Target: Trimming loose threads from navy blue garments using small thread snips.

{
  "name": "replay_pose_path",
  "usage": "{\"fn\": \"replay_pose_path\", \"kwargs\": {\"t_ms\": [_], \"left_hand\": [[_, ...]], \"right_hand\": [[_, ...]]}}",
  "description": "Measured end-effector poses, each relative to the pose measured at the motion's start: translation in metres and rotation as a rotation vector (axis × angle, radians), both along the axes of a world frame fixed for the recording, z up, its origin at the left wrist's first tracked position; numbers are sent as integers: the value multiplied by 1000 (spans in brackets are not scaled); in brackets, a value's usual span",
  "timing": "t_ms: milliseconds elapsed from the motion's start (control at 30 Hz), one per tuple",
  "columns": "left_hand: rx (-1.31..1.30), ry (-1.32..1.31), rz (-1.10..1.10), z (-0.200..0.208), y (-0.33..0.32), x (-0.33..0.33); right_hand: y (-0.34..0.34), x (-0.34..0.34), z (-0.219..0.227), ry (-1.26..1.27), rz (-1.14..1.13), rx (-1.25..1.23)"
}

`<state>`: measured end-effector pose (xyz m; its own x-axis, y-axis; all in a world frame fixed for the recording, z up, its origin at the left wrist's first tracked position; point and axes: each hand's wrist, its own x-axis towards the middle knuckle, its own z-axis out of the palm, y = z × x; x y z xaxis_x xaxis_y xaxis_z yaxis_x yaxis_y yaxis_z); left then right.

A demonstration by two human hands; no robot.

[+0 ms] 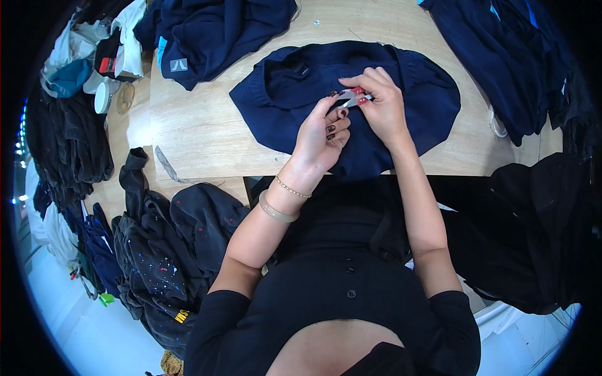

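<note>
A navy garment (414, 119) with a gathered, elastic-looking waistband lies spread on the table in front of me. Its opening faces up, with a small dark label (301, 69) inside. Over its middle, my right hand (381, 103) is closed on small thread snips (351, 99), with pale metal blades and red by the fingers. The blades point left, toward my left hand (324, 133). That hand's fingers are curled, thumb and forefinger pinched right beside the blade tips. Whatever lies between those fingertips is too small to make out.
Another navy garment (219, 37) with a grey patch lies at the far left; more navy clothing (501, 62) is piled at the right. Dark clothes (163, 244) hang beside the table at near left, black cloth (527, 232) at near right. A grey strip (166, 164) lies near the table's left.
</note>
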<state>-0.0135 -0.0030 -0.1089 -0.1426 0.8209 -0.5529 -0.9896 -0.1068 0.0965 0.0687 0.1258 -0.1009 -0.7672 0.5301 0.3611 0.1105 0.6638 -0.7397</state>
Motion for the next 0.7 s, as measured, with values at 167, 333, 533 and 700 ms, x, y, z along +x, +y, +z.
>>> {"fn": "replay_pose_path", "kwargs": {"t_ms": [167, 333, 533, 700], "left_hand": [[-98, 112, 41, 12, 1, 8], [-116, 184, 56, 15, 1, 10], [-121, 195, 66, 14, 0, 13], [-118, 208, 81, 14, 0, 12]], "right_hand": [[-6, 3, 4, 101, 14, -529], [5, 25, 16, 245, -172, -1022], [45, 44, 25, 393, -433, -701], [29, 27, 38, -91, -170, -382]]}}
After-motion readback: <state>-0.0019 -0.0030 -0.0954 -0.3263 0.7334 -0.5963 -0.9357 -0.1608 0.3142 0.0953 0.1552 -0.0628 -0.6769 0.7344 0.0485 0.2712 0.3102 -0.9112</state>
